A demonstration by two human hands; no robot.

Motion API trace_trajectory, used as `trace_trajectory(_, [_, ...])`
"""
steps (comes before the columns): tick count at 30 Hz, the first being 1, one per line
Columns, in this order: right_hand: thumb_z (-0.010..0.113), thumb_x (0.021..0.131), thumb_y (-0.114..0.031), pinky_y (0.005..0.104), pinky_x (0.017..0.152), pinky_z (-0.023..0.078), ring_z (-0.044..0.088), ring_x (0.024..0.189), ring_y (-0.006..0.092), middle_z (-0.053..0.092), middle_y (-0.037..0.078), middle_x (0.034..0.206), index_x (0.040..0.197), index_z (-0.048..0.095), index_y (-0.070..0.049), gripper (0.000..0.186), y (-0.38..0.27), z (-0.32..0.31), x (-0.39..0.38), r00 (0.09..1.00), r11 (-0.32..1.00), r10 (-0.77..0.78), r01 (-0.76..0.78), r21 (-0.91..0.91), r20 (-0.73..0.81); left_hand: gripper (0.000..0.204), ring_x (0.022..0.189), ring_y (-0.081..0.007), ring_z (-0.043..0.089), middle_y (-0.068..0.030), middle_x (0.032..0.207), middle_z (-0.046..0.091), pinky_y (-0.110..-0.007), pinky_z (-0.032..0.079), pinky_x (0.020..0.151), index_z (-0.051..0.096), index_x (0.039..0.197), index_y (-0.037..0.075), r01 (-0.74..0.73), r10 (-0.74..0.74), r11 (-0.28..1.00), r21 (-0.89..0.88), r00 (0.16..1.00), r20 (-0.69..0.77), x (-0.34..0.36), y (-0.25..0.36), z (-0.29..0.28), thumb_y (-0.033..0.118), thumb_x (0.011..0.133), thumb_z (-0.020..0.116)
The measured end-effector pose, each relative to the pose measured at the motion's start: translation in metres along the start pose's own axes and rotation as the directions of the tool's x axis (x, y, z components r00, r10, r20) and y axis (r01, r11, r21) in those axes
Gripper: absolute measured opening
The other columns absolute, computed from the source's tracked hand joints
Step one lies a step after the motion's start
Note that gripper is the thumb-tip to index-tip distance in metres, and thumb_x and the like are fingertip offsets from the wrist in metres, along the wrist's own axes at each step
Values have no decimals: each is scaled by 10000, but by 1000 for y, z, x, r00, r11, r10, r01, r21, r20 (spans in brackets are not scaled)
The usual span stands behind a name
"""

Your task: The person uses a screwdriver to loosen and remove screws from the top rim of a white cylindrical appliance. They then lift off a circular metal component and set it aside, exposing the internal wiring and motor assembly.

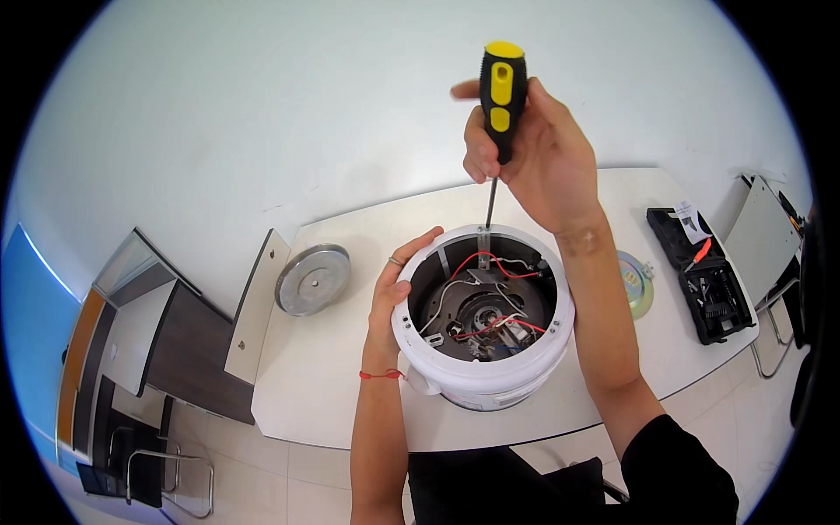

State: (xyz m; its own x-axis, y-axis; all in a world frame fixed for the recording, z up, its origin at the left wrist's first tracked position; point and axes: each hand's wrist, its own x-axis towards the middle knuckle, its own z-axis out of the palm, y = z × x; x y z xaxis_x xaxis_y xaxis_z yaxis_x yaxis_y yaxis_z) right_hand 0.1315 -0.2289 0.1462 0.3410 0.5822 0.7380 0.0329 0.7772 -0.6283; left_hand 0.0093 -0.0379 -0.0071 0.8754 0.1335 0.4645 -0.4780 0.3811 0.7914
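Observation:
A white round appliance body (481,374), like a rice cooker turned upside down, stands on the table with its underside uncovered. Red and white wires (481,261) run through its dark inside. My right hand (547,162) grips a black and yellow screwdriver (503,105) held upright. Its thin shaft meets the far rim, at a metal bracket (484,249). Around the left side of the body, my left hand (391,289) curves its fingers against the white wall and steadies it.
On the white table (324,385), a round metal plate (312,280) lies to the left. A yellowish metal disc (634,284) sits partly behind my right forearm. Farther right is an open black tool case (713,293) with bits and a red-handled tool (703,251). Chairs stand at both sides.

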Motion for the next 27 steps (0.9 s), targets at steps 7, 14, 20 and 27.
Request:
trace_trajectory(7, [355, 1122, -498, 308, 697, 479, 543, 685, 148, 598, 75, 785, 1190, 579, -2, 548, 11, 5, 1, 986, 976, -69, 35, -214, -153, 811, 1456, -363, 497, -281, 1650, 370, -460, 407, 1228, 450, 1493, -89, 6, -6, 1000, 5, 1000, 1, 0, 0, 0, 410, 893, 676])
trace_trajectory(14, [335, 1109, -556, 315, 673, 448, 510, 681, 164, 539, 54, 730, 1172, 557, -53, 554, 4, -16, -1, 989, 994, -67, 55, 96, 131, 823, 1450, -362, 503, -281, 1648, 373, -458, 411, 1224, 444, 1497, -94, 10, -10, 1000, 6, 1000, 8, 2, -1, 2, 409, 889, 676])
trace_trajectory(20, [426, 1099, -535, 332, 726, 495, 566, 734, 149, 611, 76, 815, 1193, 560, -28, 533, 12, -5, 1, 995, 974, -68, 50, -220, -76, 830, 1450, -363, 503, -280, 1645, 378, -461, 414, 1222, 444, 1497, -94, 11, -10, 1000, 15, 1000, -8, 1, 0, 0, 411, 882, 679])
trace_trajectory(27, [346, 1099, -568, 348, 737, 476, 550, 728, 171, 598, 75, 813, 1217, 562, -12, 608, 10, -15, 0, 996, 995, -84, 85, -49, 23, 835, 1452, -368, 500, -280, 1641, 384, -466, 410, 1227, 448, 1494, -92, 10, -10, 1000, -10, 1000, -1, 2, -2, 1, 409, 871, 690])
